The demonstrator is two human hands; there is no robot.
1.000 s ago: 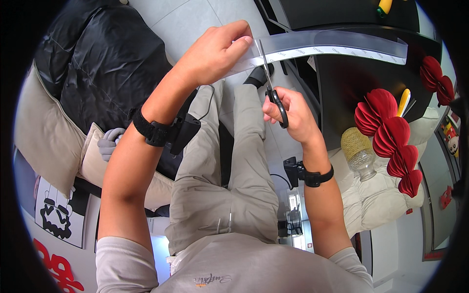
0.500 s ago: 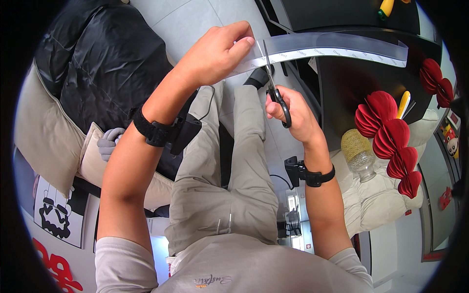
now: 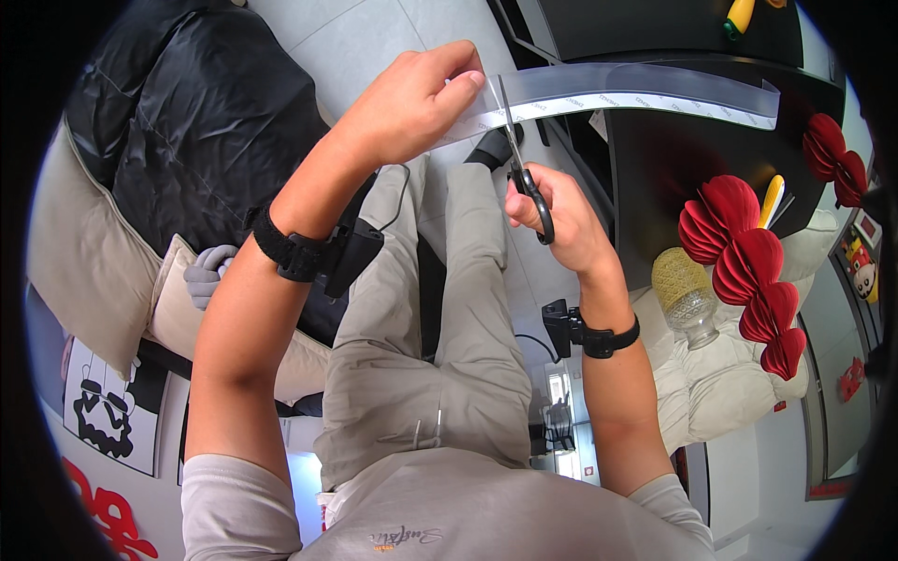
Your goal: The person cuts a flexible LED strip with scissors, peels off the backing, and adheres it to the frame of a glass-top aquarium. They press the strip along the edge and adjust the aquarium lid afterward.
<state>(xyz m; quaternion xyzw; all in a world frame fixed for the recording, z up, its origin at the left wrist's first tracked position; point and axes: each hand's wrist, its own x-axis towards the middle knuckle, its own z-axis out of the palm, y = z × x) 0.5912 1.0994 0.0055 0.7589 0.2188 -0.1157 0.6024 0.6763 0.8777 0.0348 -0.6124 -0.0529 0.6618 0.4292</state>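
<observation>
The scissors (image 3: 516,169) have shifted slightly left since half a second ago, blades nearer the left hand (image 3: 417,101).

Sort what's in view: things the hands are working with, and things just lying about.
In the job:
- scissors, in the right hand
- clear strip, held by the left hand

Just lying about:
- red decorations
- jar
- cushion
- black fabric
- yellow handle at the top edge

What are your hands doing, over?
Left hand pinches clear strip. Right hand holds scissors, blades across strip. Nothing visible blocking the blades.
</observation>
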